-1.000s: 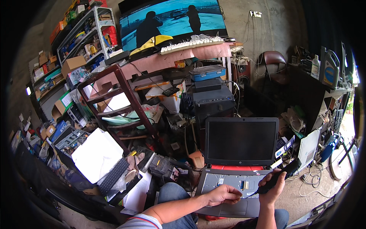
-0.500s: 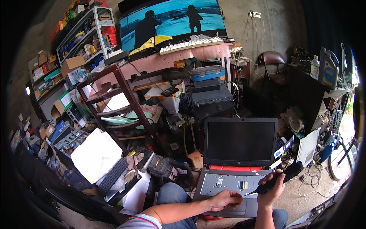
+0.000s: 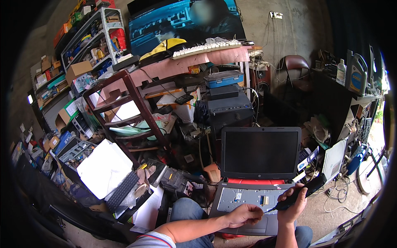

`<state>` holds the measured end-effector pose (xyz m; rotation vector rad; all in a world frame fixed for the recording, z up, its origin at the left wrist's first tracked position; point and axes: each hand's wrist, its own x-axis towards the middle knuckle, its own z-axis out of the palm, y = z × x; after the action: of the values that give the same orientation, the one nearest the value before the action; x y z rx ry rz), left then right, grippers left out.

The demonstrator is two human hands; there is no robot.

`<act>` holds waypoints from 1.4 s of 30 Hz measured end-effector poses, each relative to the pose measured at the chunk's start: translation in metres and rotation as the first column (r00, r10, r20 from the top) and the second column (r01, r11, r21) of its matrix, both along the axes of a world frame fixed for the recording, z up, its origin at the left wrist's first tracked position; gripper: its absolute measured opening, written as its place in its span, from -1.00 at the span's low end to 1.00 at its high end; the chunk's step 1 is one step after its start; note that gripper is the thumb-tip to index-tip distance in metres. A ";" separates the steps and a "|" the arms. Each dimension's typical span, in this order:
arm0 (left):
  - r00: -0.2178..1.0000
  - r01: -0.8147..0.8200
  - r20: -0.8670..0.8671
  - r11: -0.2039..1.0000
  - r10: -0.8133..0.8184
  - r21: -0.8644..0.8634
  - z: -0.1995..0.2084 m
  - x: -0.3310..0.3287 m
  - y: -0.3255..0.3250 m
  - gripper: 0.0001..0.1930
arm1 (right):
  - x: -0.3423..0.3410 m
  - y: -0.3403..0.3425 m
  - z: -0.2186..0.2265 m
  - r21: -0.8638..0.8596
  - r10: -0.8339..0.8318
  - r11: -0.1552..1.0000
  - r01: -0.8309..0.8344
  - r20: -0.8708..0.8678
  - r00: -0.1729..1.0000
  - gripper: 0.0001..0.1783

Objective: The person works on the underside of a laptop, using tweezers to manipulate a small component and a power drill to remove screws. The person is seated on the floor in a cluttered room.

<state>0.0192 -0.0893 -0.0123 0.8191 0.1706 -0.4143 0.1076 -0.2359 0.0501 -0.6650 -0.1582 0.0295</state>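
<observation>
My right hand (image 3: 293,204) is wrapped around a black electric screwdriver (image 3: 317,184), whose thin shaft points down and left. Close to its tip, my left hand (image 3: 245,215) is closed with thumb and forefinger pinched together. Whatever may be between those fingers is too small to make out. Below both hands lies an opened laptop's grey base (image 3: 264,227), its keyboard off and a metal plate (image 3: 227,199) exposed. A short ribbon cable (image 3: 264,200) shows on the plate. The dark laptop screen (image 3: 261,152) stands upright behind, with something red at the hinge gap.
Left of me, a loose black keyboard (image 3: 123,191) leans beside a white foam sheet (image 3: 105,167). A wooden chair frame (image 3: 134,97) stands beyond. Cables (image 3: 337,194) and a thin white panel (image 3: 334,160) lie right. A television (image 3: 186,25) stands behind a white keyboard (image 3: 206,48).
My right hand and the screwdriver have shifted very slightly left. The left hand stays almost where it was, still pinched. The television picture is different.
</observation>
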 end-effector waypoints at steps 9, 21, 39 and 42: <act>0.999 0.034 0.008 0.999 -0.034 0.025 0.002 0.001 0.002 -0.84 | -0.001 0.000 0.001 -0.009 -0.005 1.000 0.005 -0.004 1.000 -0.56; 0.999 0.029 -0.016 0.998 -0.028 0.061 0.004 0.001 0.001 -0.84 | -0.001 0.001 -0.001 -0.009 0.022 1.000 -0.023 -0.037 0.999 -0.59; 0.994 -0.007 0.111 0.994 -0.006 0.113 -0.002 0.000 -0.001 -0.76 | 0.003 0.004 0.002 -0.078 -0.070 0.995 0.061 -0.130 0.989 -0.60; 0.996 -0.008 0.091 0.993 -0.003 0.121 -0.003 0.000 -0.001 -0.76 | 0.002 0.005 0.002 -0.077 -0.066 0.995 0.057 -0.122 0.990 -0.60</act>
<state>0.0197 -0.0900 -0.0153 0.9552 0.1124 -0.3657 0.1095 -0.2305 0.0524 -0.7386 -0.0165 0.0172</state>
